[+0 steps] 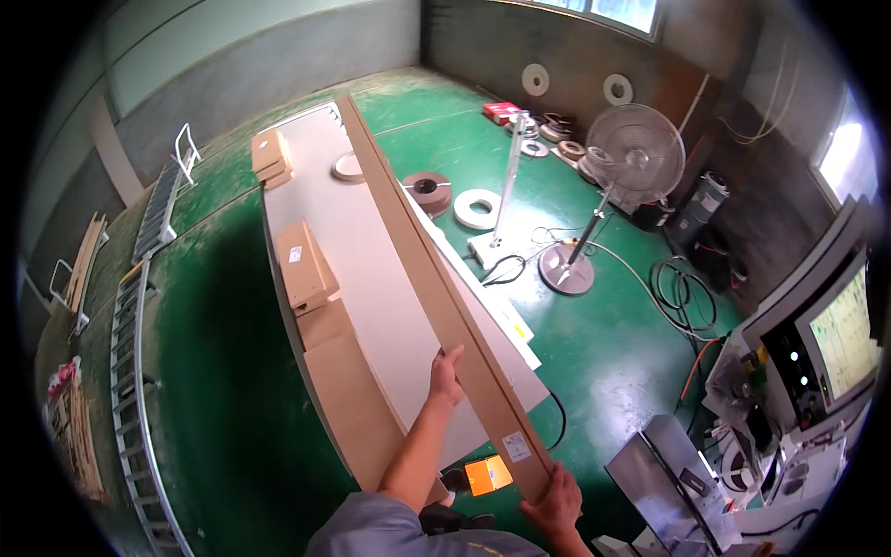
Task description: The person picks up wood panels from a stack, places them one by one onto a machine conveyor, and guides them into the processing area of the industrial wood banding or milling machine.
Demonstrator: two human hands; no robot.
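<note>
A long, narrow brown board (422, 269) runs from near my body to the far end of a pale worktable (371, 269). A white label (516, 446) is stuck on its near end. My left hand (447, 376) grips the board's left edge, thumb on top, fingers partly hidden underneath. At the near right corner, my right hand (555, 501) is closed round the board's edge. Left of the board, brown panels (348, 390) lie along the table's left side, with a shorter labelled stack (304, 265) beyond them. A round roll (349, 167) rests near the far end.
On the right stand a pedestal fan (637, 153) and a machine with a screen (845, 334). Rolls of edging (477, 209), cables (682, 292) and an orange box (488, 474) are on the green floor. Roller conveyor tracks (130, 371) run along the left.
</note>
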